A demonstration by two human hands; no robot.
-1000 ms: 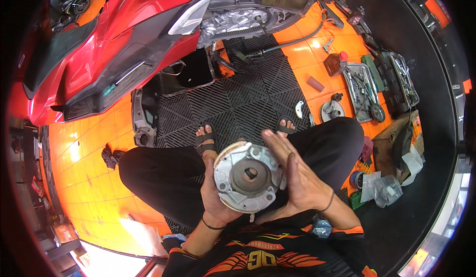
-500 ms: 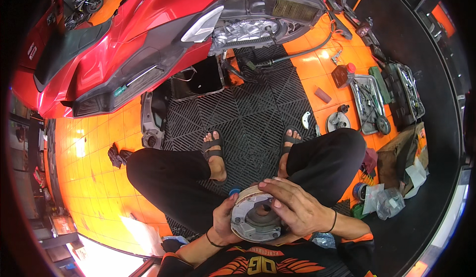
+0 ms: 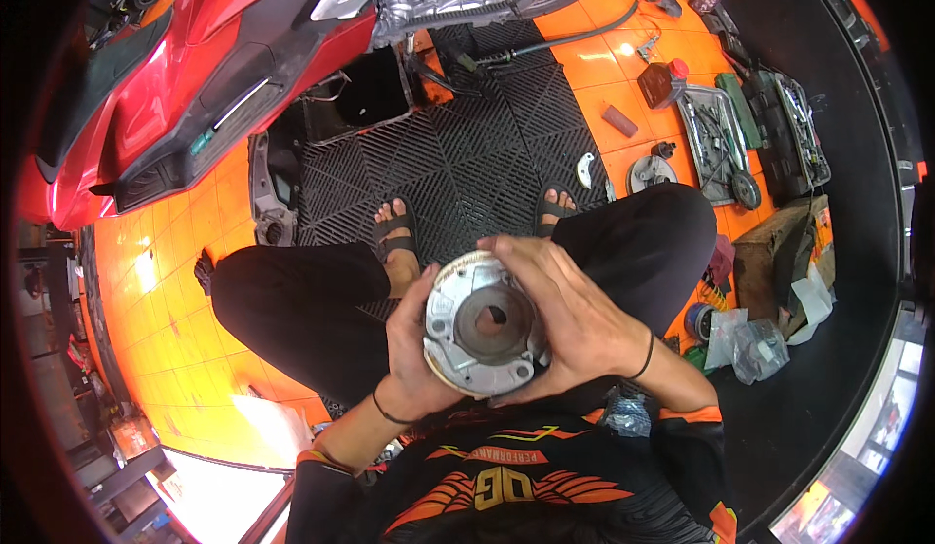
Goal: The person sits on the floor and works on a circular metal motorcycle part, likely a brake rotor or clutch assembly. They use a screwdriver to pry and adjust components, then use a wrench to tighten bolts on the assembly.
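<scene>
Silver metal disc sits clasped between your left hand and right hand. Your sandals rest on a black mat near a red scooter.

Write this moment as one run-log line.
left grip: left rim of round metal part; right grip: its right side; part: between both; beyond: black mat, red motorbike

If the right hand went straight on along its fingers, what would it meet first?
The metal part, most likely: the right hand already seems to touch its rim. Beyond, the line appears to run over the mat, though depth is unclear.
</scene>
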